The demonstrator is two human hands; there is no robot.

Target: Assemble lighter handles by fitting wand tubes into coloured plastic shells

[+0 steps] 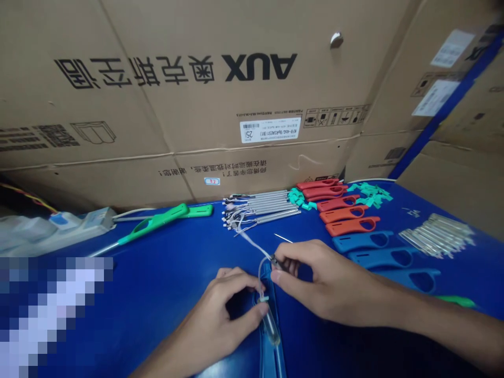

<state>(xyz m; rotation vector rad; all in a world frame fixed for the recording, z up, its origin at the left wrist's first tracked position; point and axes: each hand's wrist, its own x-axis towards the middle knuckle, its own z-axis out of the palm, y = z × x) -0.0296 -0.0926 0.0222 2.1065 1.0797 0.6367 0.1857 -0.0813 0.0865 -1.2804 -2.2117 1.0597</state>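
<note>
The clear tube [270, 325] lay with its long axis running near-to-far, its far end pinched by my left hand [208, 320]. Farther up, my right hand [334, 281] pinched a small dark piece [277, 262] on a thin white wire [252, 242]. Red handles [338, 212] lay far right on the blue desk [185, 252].

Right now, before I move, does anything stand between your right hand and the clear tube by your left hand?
Nothing solid does. Only a thin white wire arcs across the gap, from the small dark part pinched in the right hand to the clear tube at the left hand. A blue plastic piece lies beneath, not between.
</note>
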